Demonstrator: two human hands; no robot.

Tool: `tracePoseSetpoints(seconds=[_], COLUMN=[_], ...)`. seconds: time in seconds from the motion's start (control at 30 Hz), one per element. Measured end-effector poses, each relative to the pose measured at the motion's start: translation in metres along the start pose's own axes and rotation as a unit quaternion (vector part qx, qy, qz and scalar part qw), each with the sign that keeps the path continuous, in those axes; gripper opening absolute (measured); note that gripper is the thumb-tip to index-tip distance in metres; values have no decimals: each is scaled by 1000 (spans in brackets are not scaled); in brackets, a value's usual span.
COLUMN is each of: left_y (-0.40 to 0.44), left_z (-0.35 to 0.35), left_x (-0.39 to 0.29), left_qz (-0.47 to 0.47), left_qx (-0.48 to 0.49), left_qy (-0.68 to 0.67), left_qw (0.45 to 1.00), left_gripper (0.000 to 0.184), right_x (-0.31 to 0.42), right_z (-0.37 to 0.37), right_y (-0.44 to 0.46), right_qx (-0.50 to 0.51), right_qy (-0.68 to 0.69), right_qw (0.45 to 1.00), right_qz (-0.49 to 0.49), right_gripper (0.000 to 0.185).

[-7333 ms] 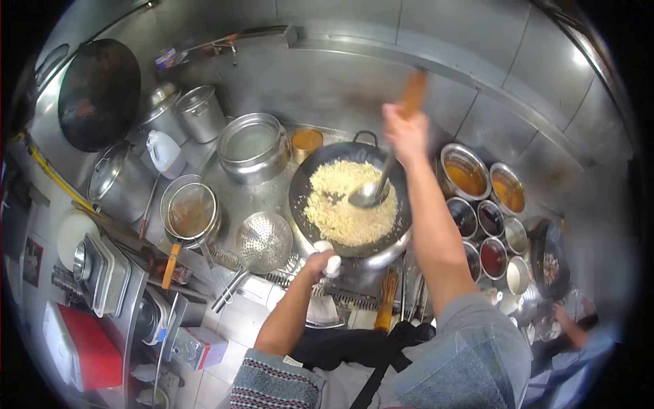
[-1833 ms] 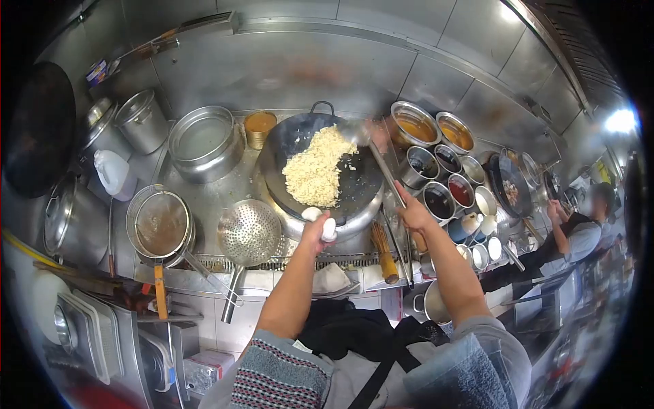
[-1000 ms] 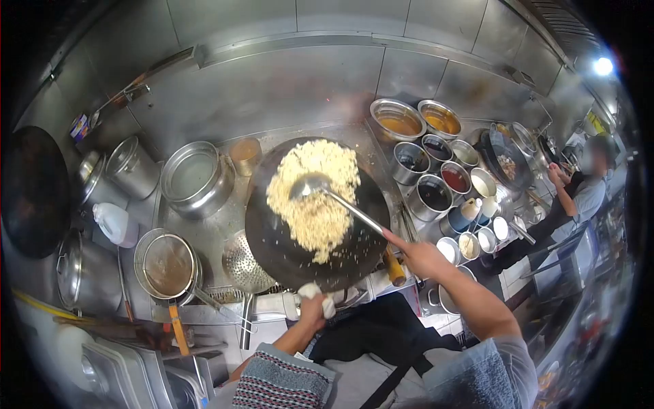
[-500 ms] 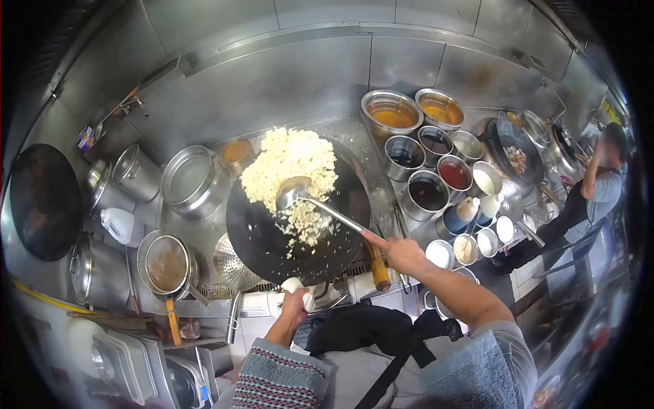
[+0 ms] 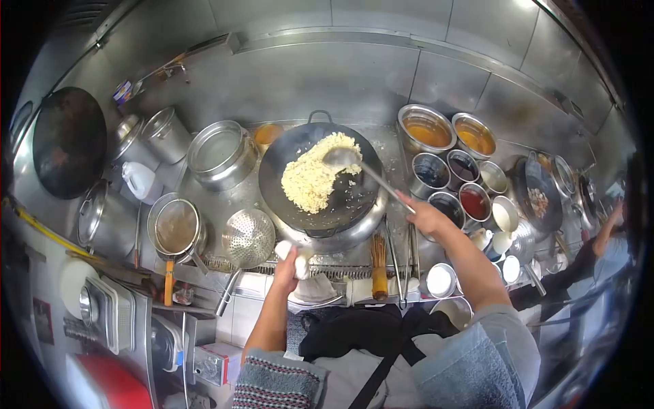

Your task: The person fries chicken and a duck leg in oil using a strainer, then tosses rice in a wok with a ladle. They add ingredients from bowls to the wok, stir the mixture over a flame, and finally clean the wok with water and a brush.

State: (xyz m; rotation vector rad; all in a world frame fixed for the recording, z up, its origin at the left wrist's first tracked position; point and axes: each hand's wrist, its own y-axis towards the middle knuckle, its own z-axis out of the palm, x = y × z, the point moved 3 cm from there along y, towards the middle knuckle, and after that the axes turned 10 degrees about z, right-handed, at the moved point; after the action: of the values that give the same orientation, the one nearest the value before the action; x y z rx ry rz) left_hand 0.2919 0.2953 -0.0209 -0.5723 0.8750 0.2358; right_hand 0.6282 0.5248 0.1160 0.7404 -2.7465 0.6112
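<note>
A black wok (image 5: 361, 198) sits on the round burner, with a heap of pale yellow fried rice (image 5: 310, 178) in its left and middle part. My right hand (image 5: 429, 219) is closed round the handle of a metal ladle (image 5: 342, 159), whose bowl rests at the upper right of the rice. Below the wok's near rim, my left hand (image 5: 286, 271) is closed on a folded white cloth (image 5: 300, 264). The cloth appears apart from the wok's rim. Grains of rice are scattered on the wok's dark wall.
A perforated skimmer (image 5: 248, 238), a strainer (image 5: 176, 227) and a water pot (image 5: 216, 154) stand left. A bamboo brush (image 5: 379, 269) lies below the burner. Sauce pots (image 5: 475, 202) and bowls fill the right side; beyond them, a person's arm (image 5: 605, 235) shows at the far right.
The wok, raised and tilted half a second ago, is back on its burner. The rice has slid together inside it. My left hand and the cloth have come away from its rim.
</note>
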Motion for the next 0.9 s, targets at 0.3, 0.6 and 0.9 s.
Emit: tracePoseSetpoints(seconds=[0.3, 0.6, 0.9], left_y=[-77, -69, -36], left_z=[-42, -24, 8], left_x=[-15, -24, -8], left_qz=[121, 105, 31], left_qx=[-95, -60, -33], left_qy=[-1, 2, 33], left_qw=[988, 993, 998], left_gripper=[33, 41, 52], right_x=[63, 57, 52], right_z=[48, 25, 52], right_y=[68, 42, -37], right_qx=[-40, -97, -30], right_qy=[416, 199, 122], right_qw=[896, 971, 987], right_qz=[148, 93, -103], right_gripper=[82, 83, 84])
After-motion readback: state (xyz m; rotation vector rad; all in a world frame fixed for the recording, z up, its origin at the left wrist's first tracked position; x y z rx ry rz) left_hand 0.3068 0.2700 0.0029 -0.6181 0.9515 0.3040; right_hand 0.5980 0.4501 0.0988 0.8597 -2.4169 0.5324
